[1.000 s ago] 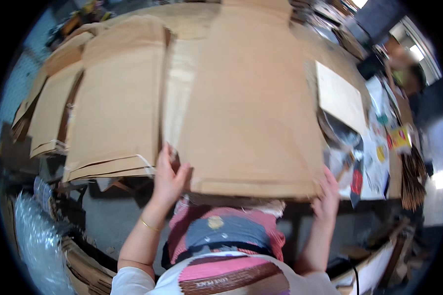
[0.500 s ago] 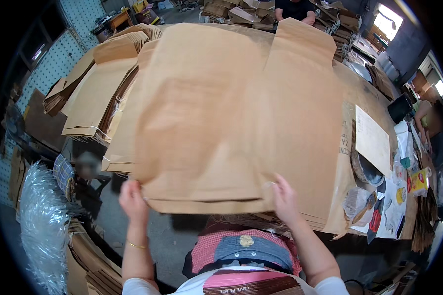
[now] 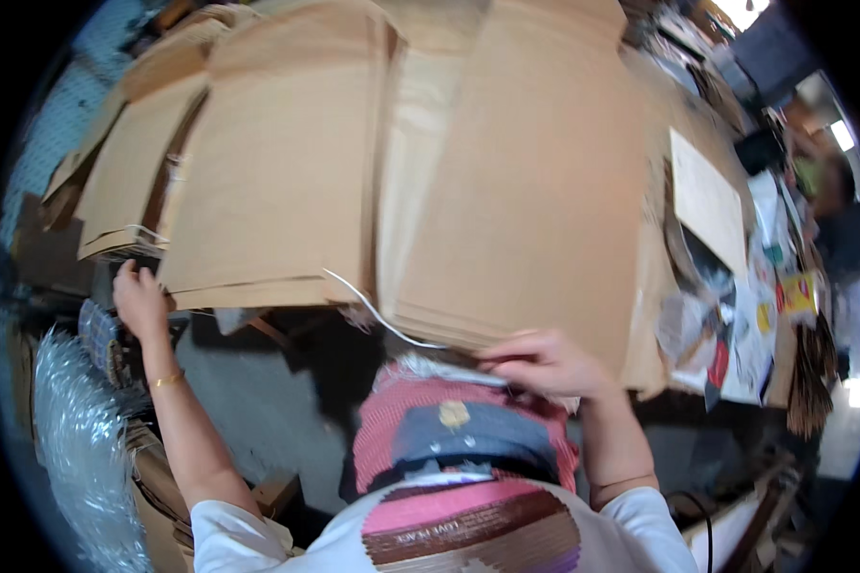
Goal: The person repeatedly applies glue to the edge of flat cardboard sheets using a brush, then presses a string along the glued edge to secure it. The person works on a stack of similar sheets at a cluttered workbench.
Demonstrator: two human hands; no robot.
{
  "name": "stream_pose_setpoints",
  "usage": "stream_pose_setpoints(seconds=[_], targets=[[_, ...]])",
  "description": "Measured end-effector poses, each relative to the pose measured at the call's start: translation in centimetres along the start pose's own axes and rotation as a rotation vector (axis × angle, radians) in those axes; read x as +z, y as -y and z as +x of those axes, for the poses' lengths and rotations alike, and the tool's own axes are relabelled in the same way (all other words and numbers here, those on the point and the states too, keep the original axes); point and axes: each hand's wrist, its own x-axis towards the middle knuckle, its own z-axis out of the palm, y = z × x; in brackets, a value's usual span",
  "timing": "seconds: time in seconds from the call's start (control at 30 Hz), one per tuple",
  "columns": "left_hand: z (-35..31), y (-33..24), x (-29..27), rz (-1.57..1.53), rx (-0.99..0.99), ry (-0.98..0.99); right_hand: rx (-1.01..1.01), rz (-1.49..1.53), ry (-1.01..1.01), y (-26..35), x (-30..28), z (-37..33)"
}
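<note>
A broad brown paper bag (image 3: 287, 153) lies on top of a stack at the left centre. My left hand (image 3: 143, 301) is beside its near left corner, fingers apart and holding nothing I can see. A second stack of brown paper bags (image 3: 535, 181) lies to the right. At its near edge, my right hand (image 3: 549, 361) is closed, thumb and fingers together; what they grip is hidden. A white string (image 3: 382, 317) runs from the left bag's near right corner toward my right fingertips. Whether they touch it is unclear.
More stacked bags (image 3: 143, 153) lie at the far left, with a white tie. At right are a white board (image 3: 707, 196), a red-handled tool (image 3: 718, 372), a yellow packet (image 3: 797, 294) and plastic bags. Shiny plastic strands (image 3: 81, 449) hang at lower left. Another person is at the far right.
The bag both hands held up now lies flat on the left stack. My left hand has moved left, off the bag; my right hand has dropped to the right stack's near edge. The view has tilted down.
</note>
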Motion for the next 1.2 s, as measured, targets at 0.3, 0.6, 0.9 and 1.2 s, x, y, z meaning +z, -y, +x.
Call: stream_pose_setpoints(seconds=[0.3, 0.6, 0.9, 1.2], targets=[[-23.1, -20.0, -5.6, -0.882, 1.131, 0.687, 0.785, -1.295, -0.839, -3.5, -9.3, -23.5], [-31.3, -23.8, 2.6, -0.481, 1.283, 0.973, 0.646, -1.249, -0.845, -5.1, -9.0, -23.2], [-29.9, -21.6, -1.0, -0.693, 1.067, 0.821, 0.107, -0.46, -1.529, -1.3, -5.5, -18.5], [-23.9, -23.2, -7.8, -0.629, 0.989, 0.404, -0.061, 0.105, -0.977, 1.2, 2.7, 3.0]])
